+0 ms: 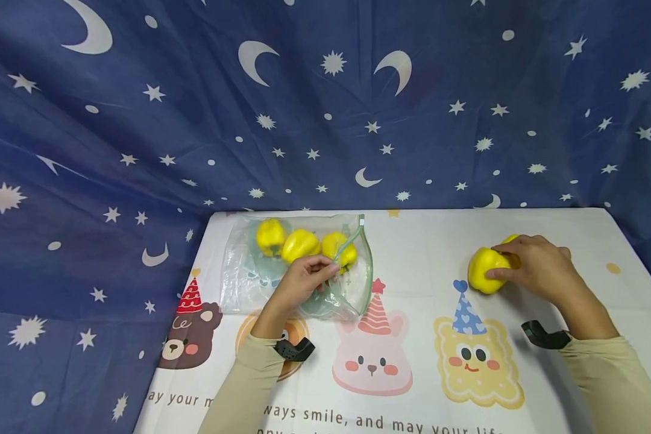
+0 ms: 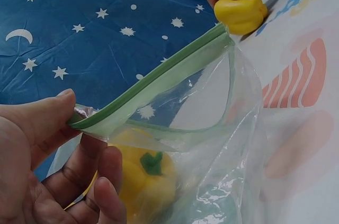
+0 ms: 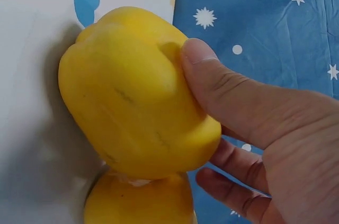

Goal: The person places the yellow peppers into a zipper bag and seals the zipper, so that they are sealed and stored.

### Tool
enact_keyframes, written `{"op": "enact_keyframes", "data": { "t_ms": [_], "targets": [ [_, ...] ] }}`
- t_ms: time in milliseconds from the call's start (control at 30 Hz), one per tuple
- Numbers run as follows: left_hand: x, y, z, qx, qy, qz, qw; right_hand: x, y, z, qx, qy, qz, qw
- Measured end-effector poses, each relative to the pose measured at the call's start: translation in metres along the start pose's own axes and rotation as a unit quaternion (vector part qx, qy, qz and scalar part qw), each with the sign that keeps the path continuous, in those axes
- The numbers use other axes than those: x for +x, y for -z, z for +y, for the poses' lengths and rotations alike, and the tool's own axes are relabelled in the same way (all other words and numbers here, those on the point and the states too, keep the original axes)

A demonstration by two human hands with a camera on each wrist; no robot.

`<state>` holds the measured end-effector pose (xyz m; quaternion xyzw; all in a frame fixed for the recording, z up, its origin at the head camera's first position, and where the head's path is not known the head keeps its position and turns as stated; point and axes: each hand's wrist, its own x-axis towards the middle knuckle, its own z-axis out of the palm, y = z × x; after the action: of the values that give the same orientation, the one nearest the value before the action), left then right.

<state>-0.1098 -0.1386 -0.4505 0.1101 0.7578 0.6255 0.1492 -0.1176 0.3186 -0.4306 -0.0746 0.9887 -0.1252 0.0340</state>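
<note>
A clear zip bag with a green zip edge lies on the left of the table, its mouth facing right and held apart. Inside it are three yellow bell peppers. My left hand pinches the green zip edge between thumb and finger. Over at the right, my right hand grips a yellow bell pepper between thumb and fingers. Another yellow bell pepper sits right beside the gripped one, partly hidden by it and the hand in the head view.
A white tablecloth printed with cartoon animals and lettering covers the table. Behind and to the left hangs a blue curtain with moons and stars. Each wrist wears a black camera mount.
</note>
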Motion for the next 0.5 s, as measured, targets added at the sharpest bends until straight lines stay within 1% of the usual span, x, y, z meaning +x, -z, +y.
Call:
{"op": "enact_keyframes", "data": {
  "t_ms": [167,367,400,500],
  "targets": [
    [0.000,0.000,0.000,0.000,0.003,0.000,1.0000,-0.001,-0.005,-0.003,0.038,0.026,0.024,0.999],
    [0.009,0.002,-0.027,0.006,-0.009,0.003,0.9999,-0.003,-0.012,-0.012,0.073,0.063,0.081,0.992],
    [0.011,0.003,-0.031,0.006,-0.010,0.005,0.9999,-0.004,-0.014,-0.014,0.080,0.068,0.085,0.991],
    [0.011,0.002,-0.031,0.001,-0.009,0.009,0.9999,-0.005,-0.018,-0.020,0.099,0.072,0.077,0.989]
  ]
}}
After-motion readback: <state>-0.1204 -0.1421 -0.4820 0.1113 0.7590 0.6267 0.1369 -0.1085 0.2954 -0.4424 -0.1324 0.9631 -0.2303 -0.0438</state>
